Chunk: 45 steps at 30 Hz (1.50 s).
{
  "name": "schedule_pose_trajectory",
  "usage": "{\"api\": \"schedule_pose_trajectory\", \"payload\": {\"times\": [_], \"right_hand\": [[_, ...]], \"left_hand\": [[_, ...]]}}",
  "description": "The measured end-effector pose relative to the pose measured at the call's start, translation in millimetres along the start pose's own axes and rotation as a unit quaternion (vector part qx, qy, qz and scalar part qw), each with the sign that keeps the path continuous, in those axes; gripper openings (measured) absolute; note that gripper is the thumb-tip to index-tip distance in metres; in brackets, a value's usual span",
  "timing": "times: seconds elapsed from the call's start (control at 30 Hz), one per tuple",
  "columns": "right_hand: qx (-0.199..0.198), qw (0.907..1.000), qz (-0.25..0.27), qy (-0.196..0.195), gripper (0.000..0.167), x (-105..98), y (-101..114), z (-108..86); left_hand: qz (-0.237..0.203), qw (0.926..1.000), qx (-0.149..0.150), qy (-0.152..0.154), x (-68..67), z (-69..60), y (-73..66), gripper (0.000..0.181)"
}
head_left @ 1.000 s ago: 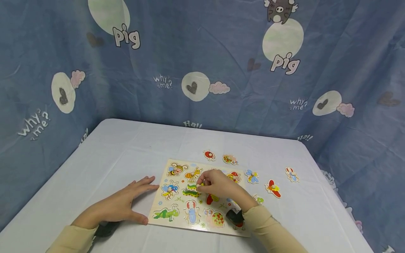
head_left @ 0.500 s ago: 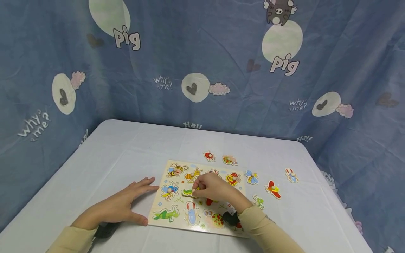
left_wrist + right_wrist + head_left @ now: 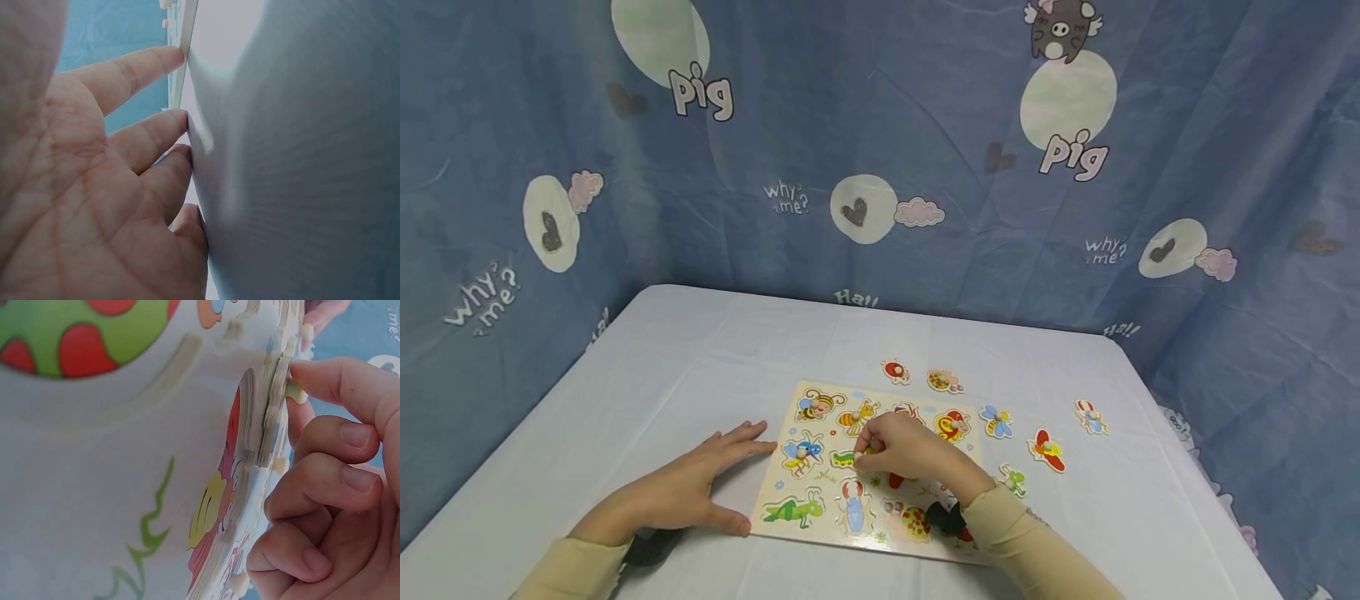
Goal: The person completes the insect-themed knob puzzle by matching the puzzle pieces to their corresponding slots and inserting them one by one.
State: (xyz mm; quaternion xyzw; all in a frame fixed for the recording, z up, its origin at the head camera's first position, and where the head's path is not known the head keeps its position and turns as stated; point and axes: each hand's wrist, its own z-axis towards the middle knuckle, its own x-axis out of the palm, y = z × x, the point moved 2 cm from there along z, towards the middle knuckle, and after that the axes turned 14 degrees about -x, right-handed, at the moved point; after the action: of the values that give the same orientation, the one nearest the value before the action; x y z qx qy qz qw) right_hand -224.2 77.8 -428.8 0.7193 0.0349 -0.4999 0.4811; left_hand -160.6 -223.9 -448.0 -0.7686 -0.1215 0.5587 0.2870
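My right hand (image 3: pixel 902 446) pinches the knob of a green caterpillar puzzle piece (image 3: pixel 842 459) between thumb and forefinger, over the middle of a wooden insect puzzle board (image 3: pixel 827 532). In the right wrist view, the pale knob (image 3: pixel 296 392) shows at the fingertips, the other fingers are curled, and the piece's edge (image 3: pixel 275 412) stands above the board; whether it is fully seated I cannot tell. My left hand (image 3: pixel 685 483) lies spread on the table, fingertips and thumb at the board's left edge. Its fingers are straight in the left wrist view.
Loose knobbed pieces lie beyond and right of the board: a ladybird (image 3: pixel 896 372), a snail (image 3: pixel 944 381), a blue-winged bee (image 3: pixel 997 421), a red-winged insect (image 3: pixel 1047 450), a stag beetle (image 3: pixel 1091 416) and a green insect (image 3: pixel 1012 479). A white cloth (image 3: pixel 700 350) covers the table.
My right hand has moved slightly left and down with the caterpillar piece, which now covers the printed caterpillar shape that showed below it earlier. My left hand has stayed in place.
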Motion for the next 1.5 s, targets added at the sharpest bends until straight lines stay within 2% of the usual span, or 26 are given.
{"api": "schedule_pose_trajectory", "payload": {"times": [0.3, 0.67, 1.23, 1.5], "right_hand": [[-0.004, 0.9998, -0.019, 0.0, 0.008, -2.6, 1.6, -0.8], [0.003, 0.9999, -0.01, 0.002, 0.01, -7.1, 4.2, -5.0], [-0.011, 0.9995, -0.03, 0.003, 0.011, -1.7, 7.7, 5.4], [-0.003, 0.9993, -0.037, 0.001, 0.013, -2.0, 8.1, 4.0]], "left_hand": [[0.0, 1.0, 0.002, 0.001, 0.1, 1.5, -0.1, 0.102], [0.0, 1.0, 0.001, 0.0, -0.8, 2.6, -0.7, 0.101], [-0.001, 1.0, 0.004, -0.003, -2.1, 0.2, 1.9, 0.101], [-0.009, 0.9999, 0.004, 0.002, -1.3, -0.7, 0.4, 0.1]]}}
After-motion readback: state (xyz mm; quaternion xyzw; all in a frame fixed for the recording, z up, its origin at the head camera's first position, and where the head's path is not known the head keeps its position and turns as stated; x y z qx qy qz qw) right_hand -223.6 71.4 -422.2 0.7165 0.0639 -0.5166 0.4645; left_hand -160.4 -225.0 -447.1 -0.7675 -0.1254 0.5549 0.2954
